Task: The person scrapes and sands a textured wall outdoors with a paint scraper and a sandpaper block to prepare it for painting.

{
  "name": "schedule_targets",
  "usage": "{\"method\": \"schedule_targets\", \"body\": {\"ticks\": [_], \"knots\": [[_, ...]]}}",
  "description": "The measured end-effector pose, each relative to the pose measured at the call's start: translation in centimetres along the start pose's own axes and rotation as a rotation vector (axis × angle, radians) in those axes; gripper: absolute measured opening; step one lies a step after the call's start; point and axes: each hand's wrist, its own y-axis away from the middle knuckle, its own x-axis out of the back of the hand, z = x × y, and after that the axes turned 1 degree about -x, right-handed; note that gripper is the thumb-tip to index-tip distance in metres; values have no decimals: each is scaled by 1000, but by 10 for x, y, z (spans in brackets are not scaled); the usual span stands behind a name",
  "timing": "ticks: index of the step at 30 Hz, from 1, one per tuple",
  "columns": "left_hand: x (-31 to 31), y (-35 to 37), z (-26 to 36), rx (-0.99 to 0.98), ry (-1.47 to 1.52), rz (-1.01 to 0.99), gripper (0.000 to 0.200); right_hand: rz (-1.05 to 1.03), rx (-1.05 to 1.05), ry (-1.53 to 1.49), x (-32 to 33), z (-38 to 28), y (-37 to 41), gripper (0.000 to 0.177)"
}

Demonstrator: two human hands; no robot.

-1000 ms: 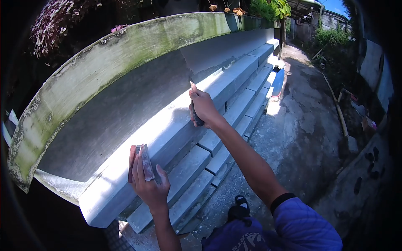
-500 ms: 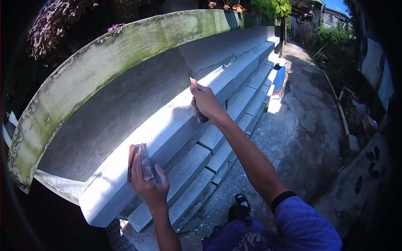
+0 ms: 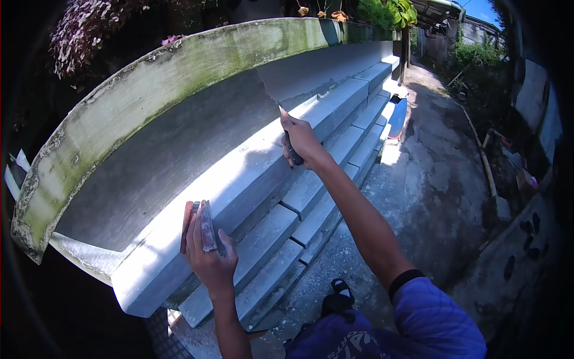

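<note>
Smoothing step: right hand (image 3: 303,142) is gripping trowel (image 3: 294,154) against wall (image 3: 179,143).
Left hand (image 3: 209,256): is clasping block (image 3: 205,218) on ledge (image 3: 251,173).
Next: probably needing steady blade pressure.

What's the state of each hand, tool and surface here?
Left hand: shut on pad, resting on the ledge.
Pad: flat, held on edge between the fingers.
Right hand: shut on trowel handle.
Trowel: tip up, against the wall.
Wall: smooth grey face, mossy top.
Ledge: pale grey, sunlit.
</note>
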Motion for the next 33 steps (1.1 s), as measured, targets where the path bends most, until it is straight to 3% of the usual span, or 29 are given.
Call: {"method": "schedule_targets", "body": {"ticks": [6, 21, 33], "knots": [[3, -6, 3, -6, 11, 2, 53, 19, -90, -95, -22, -7, 1, 51], [4, -6, 7, 41, -1, -2, 53, -22, -69, -163, -16, -1, -4, 49], [-1, -8, 9, 51, -13, 14, 49, 23, -1, -87, -25, 7, 0, 37]]}}
